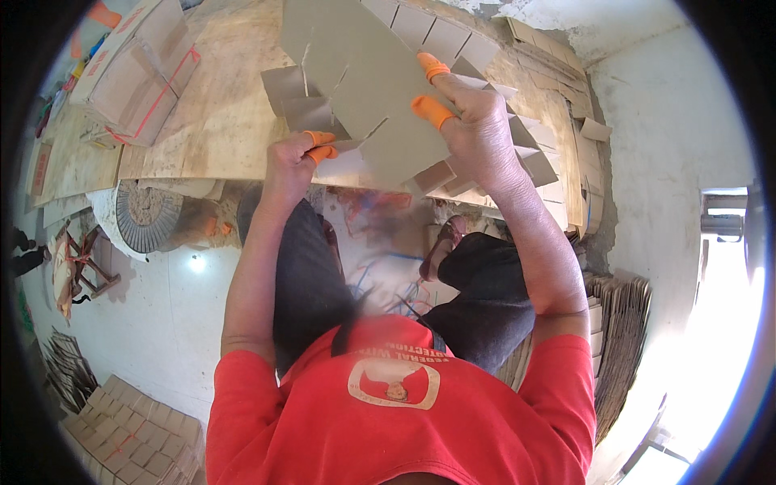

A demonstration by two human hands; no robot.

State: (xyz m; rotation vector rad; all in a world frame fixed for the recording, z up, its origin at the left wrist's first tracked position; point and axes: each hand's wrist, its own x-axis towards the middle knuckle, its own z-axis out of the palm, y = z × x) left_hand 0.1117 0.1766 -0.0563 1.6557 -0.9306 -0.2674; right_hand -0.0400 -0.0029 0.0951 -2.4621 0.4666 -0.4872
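Observation:
Over the near edge of the table I hold a grey-brown slotted cardboard sheet (364, 89), tilted up. Short cross pieces stick out past its edges, forming a partition insert. My right hand (477, 121) grips the sheet's right side, with orange finger covers on thumb and forefinger. At the lower left, my left hand (295, 162), with similar orange covers, pinches the edge of a cardboard piece beside a slot. The undersides of the cross pieces and the fingers behind the sheet are hidden.
A wooden table (230, 97) carries a cardboard carton (141, 77) tied with red string, at the left. More cardboard partitions (436, 36) lie behind my work. Stacked cardboard (618, 347) stands by the right wall, and bundled pieces (129, 436) sit on the floor at lower left.

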